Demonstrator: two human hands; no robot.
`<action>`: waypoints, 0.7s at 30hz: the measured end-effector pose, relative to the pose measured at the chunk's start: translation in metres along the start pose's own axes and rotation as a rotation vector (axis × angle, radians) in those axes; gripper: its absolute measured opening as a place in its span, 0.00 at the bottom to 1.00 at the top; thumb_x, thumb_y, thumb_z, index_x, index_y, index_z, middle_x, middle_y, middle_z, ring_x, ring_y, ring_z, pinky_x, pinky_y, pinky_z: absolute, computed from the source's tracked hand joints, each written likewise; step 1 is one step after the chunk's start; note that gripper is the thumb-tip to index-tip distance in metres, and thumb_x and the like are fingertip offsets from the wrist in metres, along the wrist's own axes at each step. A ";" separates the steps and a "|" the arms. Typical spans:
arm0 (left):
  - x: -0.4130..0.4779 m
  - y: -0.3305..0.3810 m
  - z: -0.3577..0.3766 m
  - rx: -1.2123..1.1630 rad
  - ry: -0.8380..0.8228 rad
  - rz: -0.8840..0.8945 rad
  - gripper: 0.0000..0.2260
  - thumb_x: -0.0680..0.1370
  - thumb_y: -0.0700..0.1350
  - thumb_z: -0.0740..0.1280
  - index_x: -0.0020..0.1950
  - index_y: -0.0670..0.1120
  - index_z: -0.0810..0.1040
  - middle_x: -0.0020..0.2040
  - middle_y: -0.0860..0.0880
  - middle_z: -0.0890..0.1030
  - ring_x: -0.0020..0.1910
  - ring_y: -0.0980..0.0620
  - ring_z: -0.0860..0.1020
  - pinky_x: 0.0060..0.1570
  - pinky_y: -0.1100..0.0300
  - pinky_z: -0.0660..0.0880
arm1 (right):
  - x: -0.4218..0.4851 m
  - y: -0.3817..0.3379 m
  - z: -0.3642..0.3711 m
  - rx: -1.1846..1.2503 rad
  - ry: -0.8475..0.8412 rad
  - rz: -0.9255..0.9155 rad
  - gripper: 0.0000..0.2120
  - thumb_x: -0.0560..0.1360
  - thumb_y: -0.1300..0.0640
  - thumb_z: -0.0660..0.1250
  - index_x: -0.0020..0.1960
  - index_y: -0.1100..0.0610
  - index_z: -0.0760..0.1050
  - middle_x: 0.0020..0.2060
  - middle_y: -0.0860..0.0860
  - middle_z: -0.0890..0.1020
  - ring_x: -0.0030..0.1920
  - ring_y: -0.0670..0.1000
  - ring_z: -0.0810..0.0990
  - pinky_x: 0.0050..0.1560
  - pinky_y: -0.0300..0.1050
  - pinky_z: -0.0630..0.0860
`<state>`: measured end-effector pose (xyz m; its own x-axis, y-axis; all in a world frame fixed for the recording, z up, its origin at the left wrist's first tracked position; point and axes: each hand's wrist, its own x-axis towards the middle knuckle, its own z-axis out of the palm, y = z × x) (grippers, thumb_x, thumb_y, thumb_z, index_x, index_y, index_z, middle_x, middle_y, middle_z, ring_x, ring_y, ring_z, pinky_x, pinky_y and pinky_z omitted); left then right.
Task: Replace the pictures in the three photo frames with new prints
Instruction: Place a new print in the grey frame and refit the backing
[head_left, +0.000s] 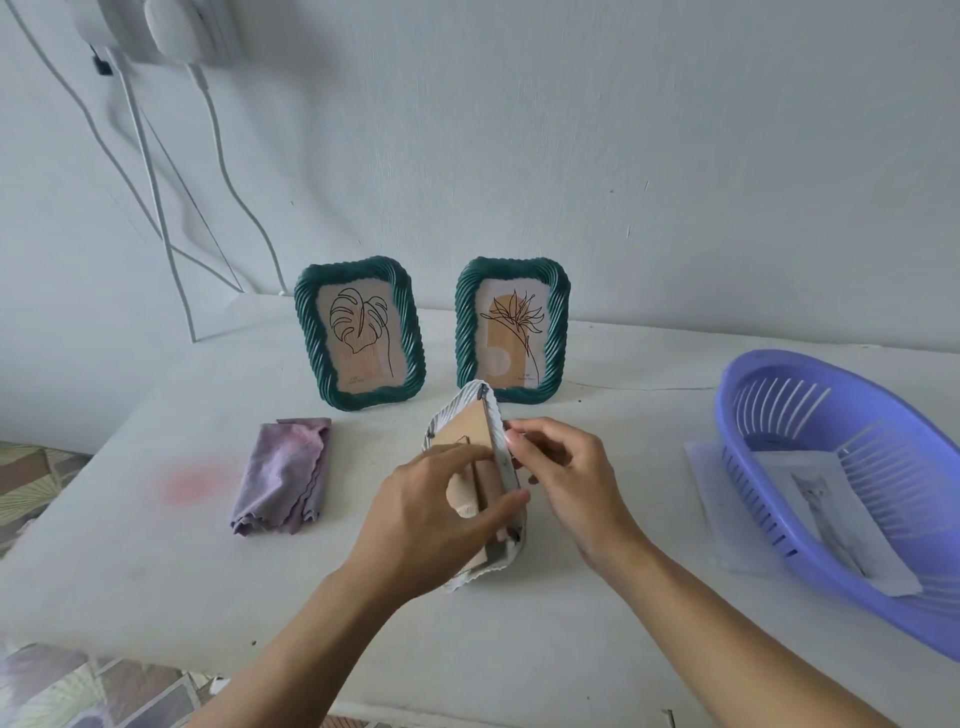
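A person holds a white photo frame with a bumpy, ribbed edge in the middle of the white table. The frame is turned so its brown cardboard back shows. It is tipped up on one side. I cannot tell if its low end touches the table.

The left hand grips the frame. Its fingers lie across the brown back and its thumb hooks over the near edge. The right hand is on the other side of the frame. Its fingers are curled and pinch the frame's edge near the top.

Behind the hands, two dark green photo frames with twisty rope edges stand up by the wall. The left green frame has a line drawing of a big leaf. The right green frame has a line drawing of a flower. They stand side by side with a gap between them.

To the left of the hands lies a folded purple cloth. A faint pink spot is on the table just beside it.

Far to the right sits a light purple plastic basket with slots in its walls. A paper print with a grey cat on it lies inside. A white sheet of paper sticks out from under the basket.
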<state>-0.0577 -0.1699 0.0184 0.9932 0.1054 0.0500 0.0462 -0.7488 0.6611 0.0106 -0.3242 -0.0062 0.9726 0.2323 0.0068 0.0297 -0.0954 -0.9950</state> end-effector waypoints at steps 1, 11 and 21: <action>0.000 0.003 -0.003 -0.012 0.023 -0.002 0.25 0.69 0.70 0.68 0.62 0.60 0.78 0.57 0.62 0.80 0.58 0.59 0.77 0.59 0.58 0.73 | 0.000 -0.002 0.002 0.008 -0.016 0.009 0.08 0.77 0.54 0.71 0.55 0.53 0.83 0.43 0.46 0.86 0.45 0.42 0.83 0.44 0.34 0.78; -0.010 0.004 -0.012 0.216 0.125 0.112 0.22 0.75 0.53 0.65 0.70 0.63 0.70 0.34 0.49 0.75 0.30 0.48 0.69 0.33 0.54 0.73 | 0.011 -0.002 0.014 0.031 -0.105 0.040 0.14 0.74 0.46 0.73 0.58 0.48 0.82 0.47 0.45 0.86 0.50 0.43 0.83 0.50 0.39 0.80; 0.005 -0.017 -0.041 -0.071 0.269 0.137 0.08 0.81 0.47 0.65 0.49 0.49 0.83 0.42 0.50 0.83 0.42 0.49 0.80 0.39 0.50 0.80 | 0.038 0.005 0.031 -0.176 -0.203 -0.018 0.21 0.78 0.40 0.65 0.70 0.38 0.70 0.65 0.32 0.71 0.67 0.37 0.67 0.65 0.39 0.65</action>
<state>-0.0574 -0.1298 0.0376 0.9252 0.1829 0.3325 -0.1035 -0.7213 0.6848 0.0405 -0.2862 -0.0136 0.9058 0.4234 -0.0137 0.1034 -0.2523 -0.9621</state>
